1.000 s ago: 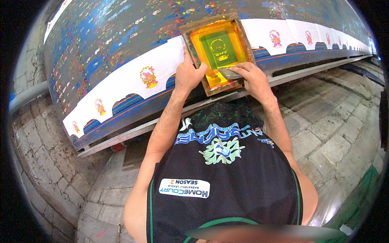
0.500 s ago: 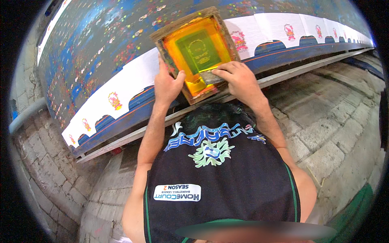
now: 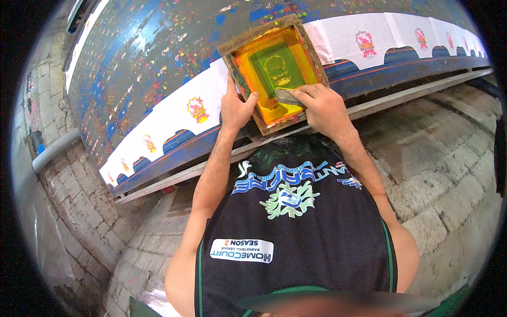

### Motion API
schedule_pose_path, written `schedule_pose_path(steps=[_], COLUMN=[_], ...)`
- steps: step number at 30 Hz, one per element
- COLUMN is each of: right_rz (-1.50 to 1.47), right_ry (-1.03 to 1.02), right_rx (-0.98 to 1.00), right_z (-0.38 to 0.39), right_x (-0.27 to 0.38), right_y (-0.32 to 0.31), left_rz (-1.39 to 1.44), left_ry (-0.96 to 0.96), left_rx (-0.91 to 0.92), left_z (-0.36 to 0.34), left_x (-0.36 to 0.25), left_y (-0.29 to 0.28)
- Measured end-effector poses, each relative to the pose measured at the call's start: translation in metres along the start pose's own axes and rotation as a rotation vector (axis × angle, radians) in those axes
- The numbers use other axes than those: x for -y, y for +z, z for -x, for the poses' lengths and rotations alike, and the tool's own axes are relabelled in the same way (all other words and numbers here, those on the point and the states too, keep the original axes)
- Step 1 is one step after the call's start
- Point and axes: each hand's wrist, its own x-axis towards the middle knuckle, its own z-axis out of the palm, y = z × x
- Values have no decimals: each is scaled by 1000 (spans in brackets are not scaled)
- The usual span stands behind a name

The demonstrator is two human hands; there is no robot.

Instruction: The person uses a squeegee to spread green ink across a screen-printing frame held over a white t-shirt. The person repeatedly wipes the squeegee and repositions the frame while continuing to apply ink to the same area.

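A wooden-framed printing screen (image 3: 317, 50), its mesh smeared yellow and orange around a green rectangle, lies tilted over a strip of white fabric (image 3: 174, 100). My left hand (image 3: 237, 110) grips its left side, thumb over the wood and fingers along the outer edge. Inside the near right part of the frame, my right hand (image 3: 325, 108) pinches a small greyish squeegee (image 3: 286, 96). Yellow ink (image 3: 274, 112) pools on the mesh just nearer than the squeegee. To the left, the fabric carries a yellow-and-pink print (image 3: 198, 110); to the right, a pink print (image 3: 365, 44).
The long dark table (image 3: 158, 47) is speckled with coloured paint. A pale rail (image 3: 369, 110) runs along its near edge, close to my body. At the far left a grey pipe (image 3: 55, 149) juts near the table's end, above a floor of worn blocks (image 3: 79, 211).
The screen has shifted right along the fabric, with both hands still on the frame and squeegee. One more yellow-and-pink print now shows at its left. My view has turned slightly.
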Motion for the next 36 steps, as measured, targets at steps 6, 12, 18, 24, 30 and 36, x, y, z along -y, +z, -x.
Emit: schedule_pose_path(steps=[6,12,18,24,30,36], right_rz=[-38,44,54,83,74,-37], right_ry=[-125,-145,-158,-145,-99,-132], right_rx=[-9,301,-20,174,229,239], right_z=[2,-26,-125,-100,-4,-36], right_x=[9,-11,-59,-76,-38,-64], right_y=[13,-13,3,6,-2,-12], left_rz=[54,-49,-37,-27,-38,-31], left_ry=[-71,-51,-83,-32,-16,-65], left_rx=[43,41,68,0,29,71], left_z=[5,0,-10,-15,-14,-19], left_x=[4,-6,-12,-1,1,-8], left_y=[2,12,22,45,48,49])
